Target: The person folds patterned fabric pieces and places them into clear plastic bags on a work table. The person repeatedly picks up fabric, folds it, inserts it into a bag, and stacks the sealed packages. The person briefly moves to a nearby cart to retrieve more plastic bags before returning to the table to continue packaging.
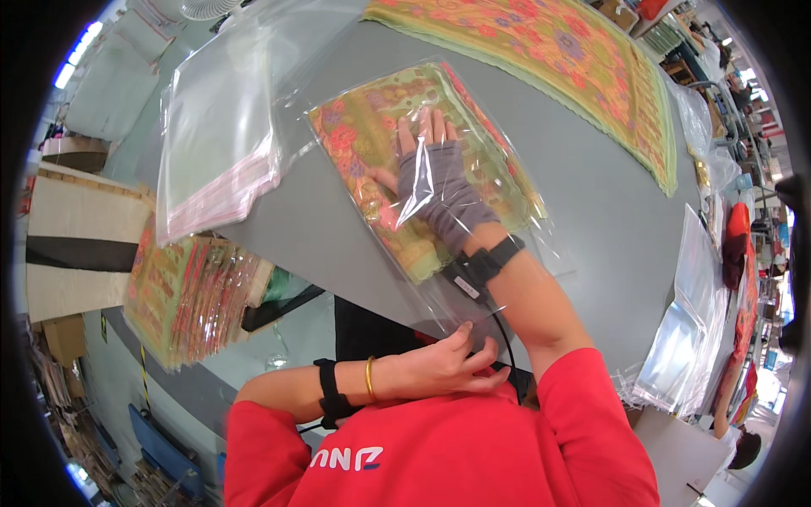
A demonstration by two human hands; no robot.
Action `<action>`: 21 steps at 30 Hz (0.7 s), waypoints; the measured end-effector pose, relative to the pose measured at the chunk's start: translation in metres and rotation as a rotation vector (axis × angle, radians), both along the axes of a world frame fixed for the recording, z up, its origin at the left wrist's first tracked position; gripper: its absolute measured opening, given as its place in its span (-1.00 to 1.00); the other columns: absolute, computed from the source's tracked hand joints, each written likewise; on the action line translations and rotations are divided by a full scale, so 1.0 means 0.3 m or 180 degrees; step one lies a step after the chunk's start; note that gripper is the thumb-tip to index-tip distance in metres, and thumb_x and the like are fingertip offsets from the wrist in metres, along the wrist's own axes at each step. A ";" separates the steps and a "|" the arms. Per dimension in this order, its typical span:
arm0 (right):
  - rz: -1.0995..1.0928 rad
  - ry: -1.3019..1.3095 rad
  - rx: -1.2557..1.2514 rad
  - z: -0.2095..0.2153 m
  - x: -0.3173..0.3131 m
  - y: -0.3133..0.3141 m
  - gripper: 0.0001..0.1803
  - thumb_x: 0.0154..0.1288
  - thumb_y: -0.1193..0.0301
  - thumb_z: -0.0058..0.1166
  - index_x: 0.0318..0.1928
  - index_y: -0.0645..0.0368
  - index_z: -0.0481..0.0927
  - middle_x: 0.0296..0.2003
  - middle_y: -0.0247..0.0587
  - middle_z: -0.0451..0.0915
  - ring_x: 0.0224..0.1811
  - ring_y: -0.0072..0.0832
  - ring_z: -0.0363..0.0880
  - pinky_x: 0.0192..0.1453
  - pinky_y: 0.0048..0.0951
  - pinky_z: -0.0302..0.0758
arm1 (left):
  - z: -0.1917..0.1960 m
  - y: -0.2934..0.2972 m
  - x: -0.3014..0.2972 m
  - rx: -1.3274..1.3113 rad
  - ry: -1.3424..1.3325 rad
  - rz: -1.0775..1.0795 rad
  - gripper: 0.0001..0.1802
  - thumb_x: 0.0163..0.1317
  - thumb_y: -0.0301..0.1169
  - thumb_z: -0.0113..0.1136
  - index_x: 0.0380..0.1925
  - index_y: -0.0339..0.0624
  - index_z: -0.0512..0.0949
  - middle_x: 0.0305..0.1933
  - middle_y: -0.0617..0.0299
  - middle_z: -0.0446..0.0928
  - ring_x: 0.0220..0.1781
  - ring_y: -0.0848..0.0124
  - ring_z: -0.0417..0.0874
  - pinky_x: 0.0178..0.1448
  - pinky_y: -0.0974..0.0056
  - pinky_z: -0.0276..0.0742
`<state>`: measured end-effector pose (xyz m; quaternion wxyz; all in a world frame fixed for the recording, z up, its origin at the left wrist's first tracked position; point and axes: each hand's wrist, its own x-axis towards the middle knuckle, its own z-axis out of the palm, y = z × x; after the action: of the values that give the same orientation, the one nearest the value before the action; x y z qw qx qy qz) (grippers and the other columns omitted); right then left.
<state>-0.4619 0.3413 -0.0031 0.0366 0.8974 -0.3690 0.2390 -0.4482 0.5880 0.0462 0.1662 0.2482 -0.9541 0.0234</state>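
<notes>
A folded floral cloth (pixel 359 135), green with red and orange flowers, lies in a clear plastic bag (pixel 431 308) on the grey table. My right hand (pixel 435 169), in a grey fingerless sleeve, is inside the bag. Its fingers stretch out flat on the cloth. At the bag's near edge, close to my body, my left hand (pixel 448 359) has its fingers curled at the film. The film there is hard to see, but the fingertips seem to grip it. Black straps sit on both wrists.
A stack of clear bags (pixel 215 135) lies at the table's left. Another patterned cloth (pixel 549 59) spreads along the far side. Bagged cloths (pixel 203 296) stand at lower left, beside a cardboard piece (pixel 84 237). More clear film (pixel 680 321) lies at the right edge.
</notes>
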 end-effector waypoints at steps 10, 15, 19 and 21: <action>-0.0692 -0.0021 0.0040 -0.063 0.103 -0.297 -0.15 0.32 -0.25 0.26 0.38 0.12 0.61 0.46 0.35 0.39 0.53 0.22 0.34 0.59 0.20 0.27 | 0.018 -0.024 -0.014 -0.0121 -0.0171 -0.0461 -0.58 0.46 -0.27 0.04 0.29 -0.03 0.38 0.03 0.15 0.51 0.21 0.28 0.58 0.35 -0.11 0.54; -0.0682 -0.0058 0.0282 -0.022 0.143 -0.317 -0.11 0.27 -0.36 0.25 0.43 -0.07 0.62 0.52 0.34 0.33 0.57 0.23 0.29 0.64 0.19 0.21 | 0.034 -0.071 0.013 -0.0271 -0.0053 -0.0533 -0.68 0.46 -0.29 0.06 0.15 -0.07 0.41 -0.12 0.25 0.46 0.12 0.28 0.58 0.36 -0.02 0.55; -0.0711 0.0010 0.0634 0.021 0.143 -0.319 -0.05 0.13 -0.52 0.25 0.44 -0.35 0.64 0.60 0.36 0.20 0.64 0.22 0.15 0.71 0.17 0.08 | 0.041 -0.100 0.044 -0.0225 0.0048 -0.0906 -0.71 0.43 -0.31 0.11 0.04 -0.22 0.56 -0.04 0.21 0.54 0.18 0.25 0.60 0.45 -0.06 0.52; -0.0839 0.0194 0.0831 0.015 0.141 -0.312 -0.02 0.08 -0.56 0.23 0.42 -0.37 0.66 0.62 0.39 0.14 0.68 0.20 0.09 0.72 0.19 0.02 | 0.034 -0.147 0.110 -0.0305 0.0468 -0.1382 -0.73 0.42 -0.34 0.13 -0.05 -0.29 0.63 0.04 0.18 0.58 0.21 0.23 0.61 0.50 -0.07 0.49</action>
<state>-0.4195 0.2479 0.0014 -0.0380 0.8453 -0.5100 0.1549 -0.4151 0.5438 0.0564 0.2479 0.0299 -0.9682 0.0142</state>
